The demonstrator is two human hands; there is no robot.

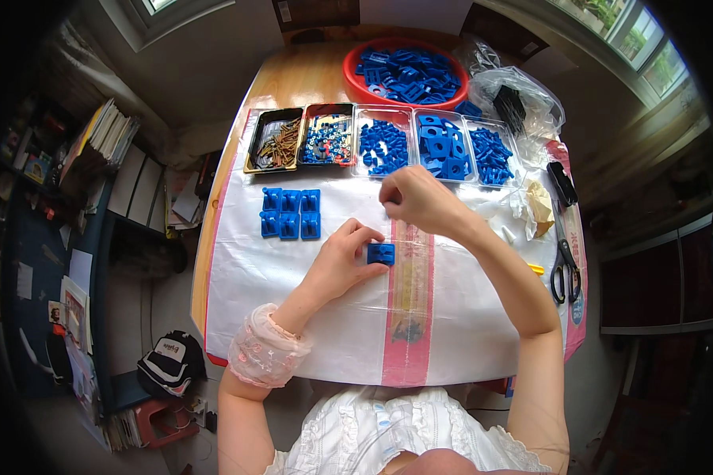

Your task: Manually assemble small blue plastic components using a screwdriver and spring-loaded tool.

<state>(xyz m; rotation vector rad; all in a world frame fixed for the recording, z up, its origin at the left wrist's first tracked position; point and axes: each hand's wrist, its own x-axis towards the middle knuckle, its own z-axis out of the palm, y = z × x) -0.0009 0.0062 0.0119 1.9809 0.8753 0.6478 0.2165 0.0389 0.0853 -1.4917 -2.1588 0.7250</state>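
Observation:
My left hand (345, 257) grips a small blue plastic block (381, 254) between thumb and fingers, low over the white sheet in the middle of the table. Just beyond it, up and to the right, my right hand (420, 199) is closed with its fingertips pinched and pointing left. Whatever may be in that pinch is hidden. To the left of my left hand, several blue plastic assemblies (290, 214) stand in two tidy rows. Past my right hand is a clear tray of small blue parts (383, 146).
Along the far side run a black tray of brass-coloured screws (277, 142), a tray of nuts (327, 136), blue square pieces (444, 147) and blue pegs (493, 157). Behind them sits a red basin (347, 70) heaped with blue parts. Black scissors (565, 271) lie at the right edge.

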